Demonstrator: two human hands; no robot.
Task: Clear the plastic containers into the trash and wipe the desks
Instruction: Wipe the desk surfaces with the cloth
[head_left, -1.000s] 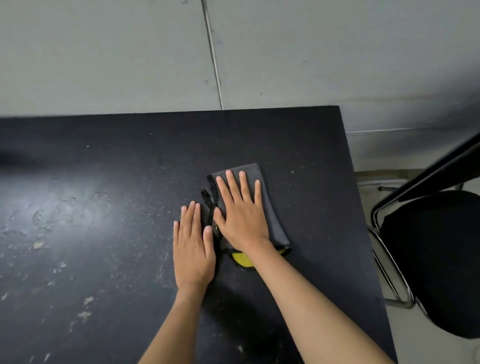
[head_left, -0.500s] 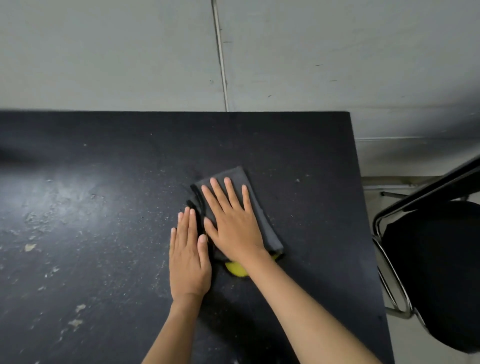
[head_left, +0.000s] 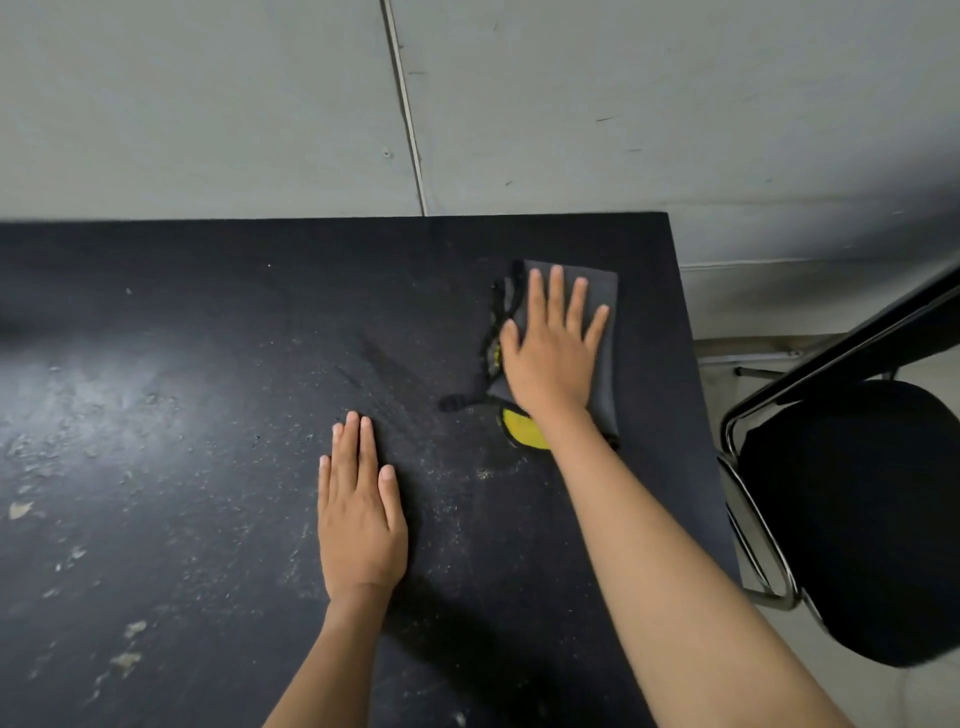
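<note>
The right hand (head_left: 550, 353) lies flat, fingers straight, on the cloth (head_left: 605, 332) at the desk's (head_left: 208, 312) 2 o'clock corner. The left hand (head_left: 361, 514) rests flat at the cloth's 7 o'clock.

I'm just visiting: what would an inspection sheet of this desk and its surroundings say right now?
Surface: black desk, dusty, with pale crumbs and flakes toward its left side.
Job's things: grey cloth with a yellow patch, lying flat near the desk's far right corner; plastic containers and trash bin, nothing seen.
Clutter: crumbs only.
Grips: right hand presses flat on the cloth, fingers straight; left hand rests flat on the bare desk, apart from the cloth.
Cables: nothing seen.
Surroundings: grey panelled wall behind the desk; black chair with a metal frame to the right.
</note>
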